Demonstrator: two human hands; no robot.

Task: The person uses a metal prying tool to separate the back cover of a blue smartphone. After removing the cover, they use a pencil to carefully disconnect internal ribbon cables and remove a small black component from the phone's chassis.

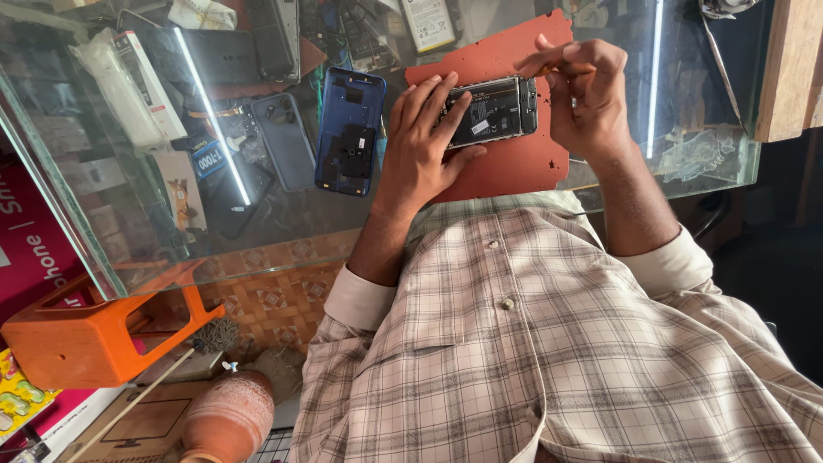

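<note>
1. I am clamping my left hand (424, 137) on the opened phone (493, 110), pinning it flat on the red mat (514, 163) on the glass worktop (283, 223).
2. My right hand (583, 90) is pinching its fingers together on a thin tool over the phone's end; going gently, keeping it steady.
3. The blue back cover (350, 130) is lying just beside.

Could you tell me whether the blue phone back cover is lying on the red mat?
No, the blue back cover lies on the glass counter, left of the red mat.

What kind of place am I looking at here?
Most likely a phone repair counter: an opened phone held on a red work mat, a detached blue back cover beside it, and more phone parts under the glass countertop.
</note>
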